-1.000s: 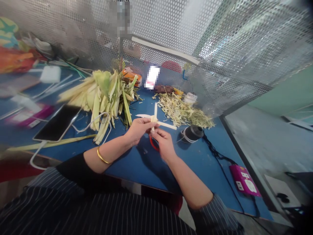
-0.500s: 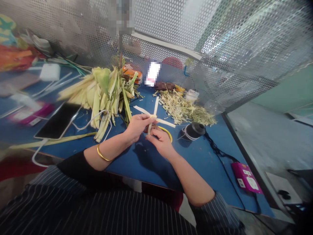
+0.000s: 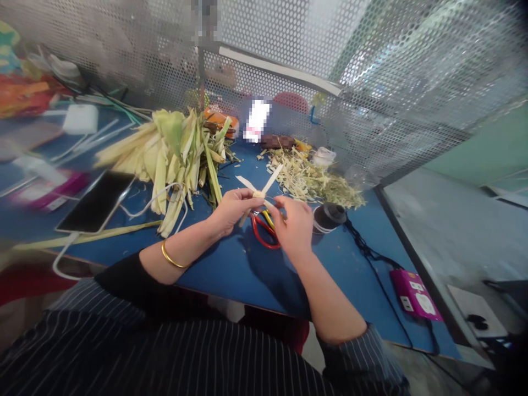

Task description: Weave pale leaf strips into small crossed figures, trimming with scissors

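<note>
One left hand [image 3: 233, 212]: I see thumb and fingers pinched together on the husk piece [image 3: 259, 194], gold bangle [image 3: 170, 257] on that wrist
Right hand [image 3: 296, 224]: thumb and fingers bent, small gap between them, at the husk piece's right side; I can't tell whether it grips a strip there
Husk piece: between the hands, above the blue table [image 3: 223, 278], pale, bunched middle, two strips splaying up and away from me
Scissors [image 3: 268, 246]: just under the hands, one handle red, one yellow; I can't tell if held or lying
Spool [image 3: 330, 217]: dark, just beside the right hand
Husk pile [image 3: 171, 165]: long pale leaves, beyond the left hand
Shreds [image 3: 313, 184]: loose heap beyond the right hand
Phone [image 3: 97, 202]: table's left side, screen dark, white cable attached
Power strip [image 3: 416, 294]: magenta, near table's right edge
</note>
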Demonstrator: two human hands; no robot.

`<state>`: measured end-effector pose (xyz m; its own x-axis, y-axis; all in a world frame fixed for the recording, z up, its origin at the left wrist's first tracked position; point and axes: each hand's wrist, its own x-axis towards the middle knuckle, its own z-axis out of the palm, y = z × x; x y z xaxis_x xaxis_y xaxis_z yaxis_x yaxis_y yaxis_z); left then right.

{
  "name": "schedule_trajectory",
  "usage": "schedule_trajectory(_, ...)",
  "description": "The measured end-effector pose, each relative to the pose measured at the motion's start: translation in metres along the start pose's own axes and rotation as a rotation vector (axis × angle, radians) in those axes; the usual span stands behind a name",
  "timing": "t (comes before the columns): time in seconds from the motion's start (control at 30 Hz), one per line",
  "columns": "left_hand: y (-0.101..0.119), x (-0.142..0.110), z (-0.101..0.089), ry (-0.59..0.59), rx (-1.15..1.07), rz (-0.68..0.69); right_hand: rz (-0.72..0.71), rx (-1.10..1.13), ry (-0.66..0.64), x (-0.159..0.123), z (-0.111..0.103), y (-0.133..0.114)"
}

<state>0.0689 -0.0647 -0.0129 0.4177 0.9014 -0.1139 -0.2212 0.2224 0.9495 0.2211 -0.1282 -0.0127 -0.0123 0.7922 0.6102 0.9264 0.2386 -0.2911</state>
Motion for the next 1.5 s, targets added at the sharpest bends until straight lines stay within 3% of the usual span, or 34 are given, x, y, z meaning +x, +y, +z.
schedule_trajectory(0.1, -0.004, 0.0, 0.002, 0.053, 0.061, 0.052, -0.014, 0.026, -0.137, -0.001, 0.006, -0.001)
schedule_trajectory(0.37, -0.01, 0.006, 0.0, 0.129, 0.078, 0.106, 0.129, 0.257, -0.239, -0.003, 0.0, -0.011)
schedule_trajectory(0.47, -0.006, 0.007, -0.003, 0.073, 0.063, 0.08, 0.24, 0.454, -0.254, 0.0, -0.002, -0.008)
schedule_trajectory(0.67, 0.003, 0.001, -0.003, -0.102, 0.097, -0.059, 0.691, 1.065, -0.118, 0.006, 0.008, 0.009)
schedule_trajectory(0.77, 0.001, -0.003, 0.001, -0.169, 0.145, -0.111, 0.761, 1.2, -0.1, 0.006, 0.016, 0.013)
schedule_trajectory(1.0, -0.004, -0.006, 0.007, -0.179, 0.269, -0.061, 0.715, 1.031, 0.003, 0.001, 0.026, 0.011)
schedule_trajectory(1.07, -0.003, -0.006, 0.005, -0.187, 0.331, -0.019, 0.645, 0.871, 0.056, 0.003, 0.022, 0.014)
schedule_trajectory(1.17, -0.001, -0.007, 0.003, -0.216, 0.422, 0.026, 0.43, 0.5, 0.171, 0.008, 0.008, 0.02)
schedule_trajectory(1.23, -0.001, -0.009, 0.003, -0.262, 0.473, 0.041, 0.308, 0.362, 0.073, 0.011, -0.002, 0.022)
schedule_trajectory(1.3, -0.002, -0.01, 0.005, -0.304, 0.513, 0.048, 0.264, 0.358, -0.122, 0.012, -0.008, 0.022)
schedule_trajectory(1.4, -0.003, -0.012, 0.007, -0.332, 0.563, -0.012, 0.402, 0.595, -0.368, 0.009, -0.005, 0.018)
schedule_trajectory(1.5, -0.003, -0.013, 0.008, -0.351, 0.563, -0.082, 0.586, 0.834, -0.369, 0.005, 0.002, 0.012)
